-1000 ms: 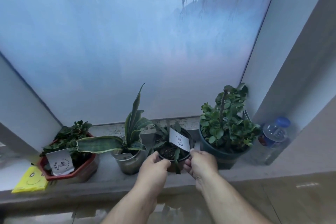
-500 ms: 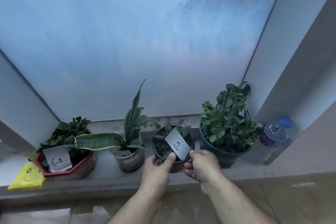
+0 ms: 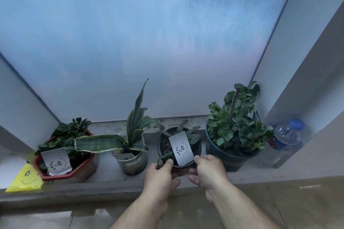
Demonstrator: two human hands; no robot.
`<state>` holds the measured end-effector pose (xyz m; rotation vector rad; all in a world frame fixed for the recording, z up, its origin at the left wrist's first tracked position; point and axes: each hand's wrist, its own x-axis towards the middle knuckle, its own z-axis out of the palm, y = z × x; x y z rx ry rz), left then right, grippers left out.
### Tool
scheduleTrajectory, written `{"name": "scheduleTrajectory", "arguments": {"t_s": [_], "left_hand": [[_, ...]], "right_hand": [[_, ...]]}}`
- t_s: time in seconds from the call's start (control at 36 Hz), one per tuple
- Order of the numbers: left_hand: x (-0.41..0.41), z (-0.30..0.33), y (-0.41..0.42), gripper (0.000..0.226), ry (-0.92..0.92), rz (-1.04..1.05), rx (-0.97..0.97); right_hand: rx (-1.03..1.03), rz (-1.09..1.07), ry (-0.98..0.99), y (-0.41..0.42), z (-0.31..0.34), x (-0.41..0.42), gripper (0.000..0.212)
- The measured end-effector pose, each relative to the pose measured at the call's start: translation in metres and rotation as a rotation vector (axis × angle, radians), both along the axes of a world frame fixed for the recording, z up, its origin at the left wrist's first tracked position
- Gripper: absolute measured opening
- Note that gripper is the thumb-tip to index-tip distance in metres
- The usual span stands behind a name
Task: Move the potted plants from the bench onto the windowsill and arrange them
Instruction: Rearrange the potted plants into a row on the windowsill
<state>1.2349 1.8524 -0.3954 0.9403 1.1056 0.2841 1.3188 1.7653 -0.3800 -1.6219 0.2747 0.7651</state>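
Observation:
Several potted plants stand in a row on the grey windowsill (image 3: 108, 174). A small black pot (image 3: 163, 147) with a low succulent and a white tag (image 3: 181, 147) sits in the middle. My left hand (image 3: 160, 174) grips its front left rim and my right hand (image 3: 206, 169) grips its front right rim, thumb by the tag. To its left stands a metal pot with a snake plant (image 3: 133, 158), then a red hexagonal pot (image 3: 72, 171) with a tagged plant. On the right is a dark green pot with a leafy plant (image 3: 232, 156).
A frosted window pane (image 3: 149, 42) rises right behind the pots. A plastic water bottle with a blue cap (image 3: 286, 139) stands in the right corner against the wall. A yellow packet (image 3: 26, 180) lies at the sill's left end.
The small black pot has been turned between my hands, so its white tag swung from upright toward the front. Both hands stayed on the rim.

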Motion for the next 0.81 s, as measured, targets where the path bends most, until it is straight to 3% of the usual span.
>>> {"name": "scheduleTrajectory", "arguments": {"t_s": [0.31,0.47,0.81], "left_hand": [[0.002,0.002,0.010,0.029,-0.114,0.192,-0.136],[0.003,0.006,0.003,0.010,-0.105,0.142,-0.111],[0.000,0.013,0.005,0.017,-0.053,0.066,-0.041]], "right_hand": [[0.053,0.050,0.119,0.004,-0.011,-0.004,0.012],[0.036,-0.031,0.017,-0.001,-0.009,0.006,0.009],[0.060,-0.048,0.038,0.002,-0.016,0.010,0.016]]}}
